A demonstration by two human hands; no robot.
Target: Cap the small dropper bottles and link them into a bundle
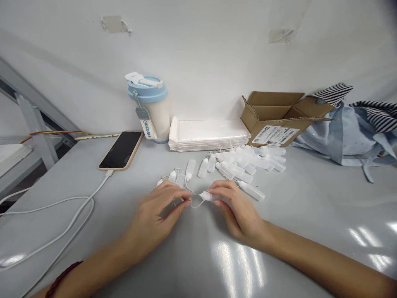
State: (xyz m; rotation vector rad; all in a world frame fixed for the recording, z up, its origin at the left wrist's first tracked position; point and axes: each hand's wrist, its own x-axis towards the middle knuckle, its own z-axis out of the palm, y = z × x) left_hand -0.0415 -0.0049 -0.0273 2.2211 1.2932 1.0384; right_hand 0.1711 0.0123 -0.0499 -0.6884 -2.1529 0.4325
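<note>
My right hand (238, 209) pinches a small translucent squeeze bottle (206, 196) by its body, its white nozzle turned left. A thin needle tip shows at the nozzle, and a white tether curves below toward my left fingers. My left hand (161, 207) is closed, thumb and forefinger together at the end of the needle and tether; its cap, if held there, is hidden. Just beyond my left hand lie several similar bottles (190, 169), partly covered by the fingers. Past my right hand is a heap of the same bottles (238, 161).
A phone (121, 150) with a white charging cable (83, 203) lies on the left. Along the wall stand a blue-lidded tumbler (155, 109), a stack of white padded envelopes (209, 132), an open cardboard box (276, 120) and a light blue cloth bag (341, 132).
</note>
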